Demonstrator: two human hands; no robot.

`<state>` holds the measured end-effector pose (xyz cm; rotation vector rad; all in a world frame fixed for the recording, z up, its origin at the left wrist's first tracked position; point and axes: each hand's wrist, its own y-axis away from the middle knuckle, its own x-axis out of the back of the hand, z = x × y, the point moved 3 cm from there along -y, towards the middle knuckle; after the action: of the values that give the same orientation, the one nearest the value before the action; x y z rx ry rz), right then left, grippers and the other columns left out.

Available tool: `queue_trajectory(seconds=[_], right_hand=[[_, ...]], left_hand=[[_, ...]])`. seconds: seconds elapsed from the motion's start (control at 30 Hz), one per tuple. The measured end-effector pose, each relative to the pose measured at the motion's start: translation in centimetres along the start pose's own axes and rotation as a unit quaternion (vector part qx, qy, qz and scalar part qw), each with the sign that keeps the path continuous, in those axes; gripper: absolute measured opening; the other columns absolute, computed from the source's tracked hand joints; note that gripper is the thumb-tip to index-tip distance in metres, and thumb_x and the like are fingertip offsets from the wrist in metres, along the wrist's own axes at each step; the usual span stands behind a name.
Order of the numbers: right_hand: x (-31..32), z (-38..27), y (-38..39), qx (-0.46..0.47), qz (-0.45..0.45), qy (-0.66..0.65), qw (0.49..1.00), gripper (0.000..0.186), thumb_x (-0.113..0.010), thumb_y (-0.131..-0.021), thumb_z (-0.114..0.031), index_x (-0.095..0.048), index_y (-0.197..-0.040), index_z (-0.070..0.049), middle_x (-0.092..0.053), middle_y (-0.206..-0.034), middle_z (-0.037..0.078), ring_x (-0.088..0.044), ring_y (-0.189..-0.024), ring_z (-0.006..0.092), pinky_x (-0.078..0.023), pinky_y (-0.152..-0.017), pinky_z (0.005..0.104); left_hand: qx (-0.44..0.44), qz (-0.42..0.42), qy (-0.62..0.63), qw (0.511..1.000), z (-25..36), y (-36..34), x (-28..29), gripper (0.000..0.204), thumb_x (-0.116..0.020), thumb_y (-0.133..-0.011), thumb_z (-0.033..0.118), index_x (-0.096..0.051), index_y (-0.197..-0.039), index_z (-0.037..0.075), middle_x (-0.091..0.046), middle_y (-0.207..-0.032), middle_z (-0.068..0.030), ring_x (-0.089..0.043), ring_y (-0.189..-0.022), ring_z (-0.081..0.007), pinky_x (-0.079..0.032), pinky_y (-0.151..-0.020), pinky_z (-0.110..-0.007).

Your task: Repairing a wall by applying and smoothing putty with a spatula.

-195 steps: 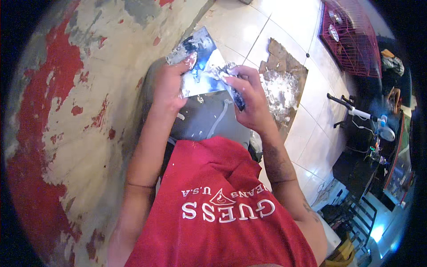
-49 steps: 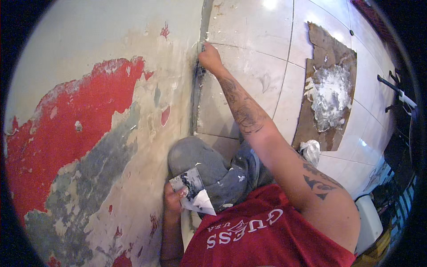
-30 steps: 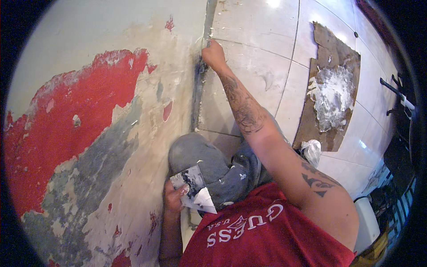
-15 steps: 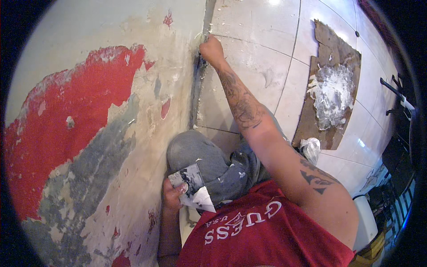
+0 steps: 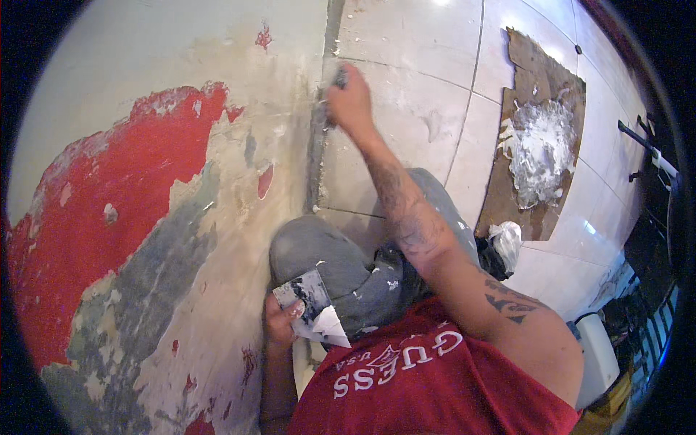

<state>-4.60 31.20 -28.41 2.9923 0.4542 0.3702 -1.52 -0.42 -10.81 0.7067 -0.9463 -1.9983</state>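
My left hand is closed on a flat metal filling blade, its thumb over one edge. White putty and dark smears cover parts of that blade, held low beside my bent left knee. Farther off, at the foot of the wall, my right hand is closed and slightly blurred. A small dark piece, perhaps a handle, shows at its fingers; the rest of what it holds is hidden. That hand is close to the gap between the wall and the tiled floor, where pale crumbs lie.
The wall on the left has peeling red and grey patches. On the floor tiles to the right lies a brown board bearing spread white putty. A crumpled white plastic bag and a white container are nearer me.
My right hand has come a little nearer along the wall's foot and turned, bringing the dark piece into sight. My left hand and its blade have barely moved.
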Motion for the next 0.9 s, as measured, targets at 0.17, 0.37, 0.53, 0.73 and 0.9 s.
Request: queue_trajectory(seconds=[0.17,0.37,0.53,0.73,0.9], right_hand=[[0.1,7.0,-5.9,-0.141,-0.094,0.070,0.983,0.032,-0.049,-0.064,-0.013,-0.053,-0.093,0.002,-0.057,-0.089,0.024,-0.054,-0.086,0.0390,-0.042,-0.076,0.0421],[-2.4,8.2,-6.9,-0.097,-0.087,0.039,0.991,0.031,-0.046,-0.062,-0.007,-0.053,-0.090,0.004,-0.058,-0.069,0.017,-0.056,-0.060,0.0283,-0.042,-0.053,0.0344],[-3.1,5.8,-5.2,-0.066,-0.109,0.079,0.989,0.032,-0.047,-0.062,-0.009,-0.053,-0.092,0.002,-0.058,-0.078,0.021,-0.056,-0.073,0.0329,-0.043,-0.065,0.0381],[-2.5,1.2,-3.2,-0.067,-0.111,0.087,0.988,0.036,-0.048,-0.063,-0.011,-0.053,-0.097,-0.001,-0.057,-0.089,0.022,-0.053,-0.087,0.0365,-0.041,-0.076,0.0400],[-1.2,-1.6,-1.2,-0.009,-0.093,0.108,0.990,0.038,-0.048,-0.064,-0.011,-0.052,-0.101,-0.002,-0.057,-0.088,0.022,-0.054,-0.083,0.0362,-0.042,-0.075,0.0394]], left_hand=[[0.011,-0.010,-0.007,1.000,0.0,-0.6,-0.7,0.032,-0.052,-0.066,0.005,-0.050,-0.097,-0.005,-0.058,-0.084,-0.0094,-0.057,-0.070,-0.0176,-0.045,-0.064,-0.028],[0.004,-0.023,0.021,0.999,-0.4,-0.4,-0.5,0.032,-0.052,-0.067,0.005,-0.049,-0.097,-0.005,-0.058,-0.086,-0.0110,-0.058,-0.074,-0.0199,-0.046,-0.068,-0.031],[0.006,-0.012,0.002,1.000,-0.2,-0.3,-0.2,0.032,-0.051,-0.067,0.004,-0.049,-0.098,-0.005,-0.058,-0.088,-0.0119,-0.058,-0.076,-0.0219,-0.046,-0.070,-0.033],[0.035,0.022,-0.008,0.999,-0.3,0.1,0.1,0.032,-0.051,-0.068,0.002,-0.049,-0.099,-0.004,-0.058,-0.089,-0.0116,-0.058,-0.076,-0.0211,-0.046,-0.070,-0.032],[0.003,0.027,-0.041,0.999,-0.2,-0.7,-0.9,0.027,-0.052,-0.068,0.002,-0.051,-0.095,-0.001,-0.057,-0.080,-0.0053,-0.053,-0.065,-0.0127,-0.043,-0.060,-0.025]])
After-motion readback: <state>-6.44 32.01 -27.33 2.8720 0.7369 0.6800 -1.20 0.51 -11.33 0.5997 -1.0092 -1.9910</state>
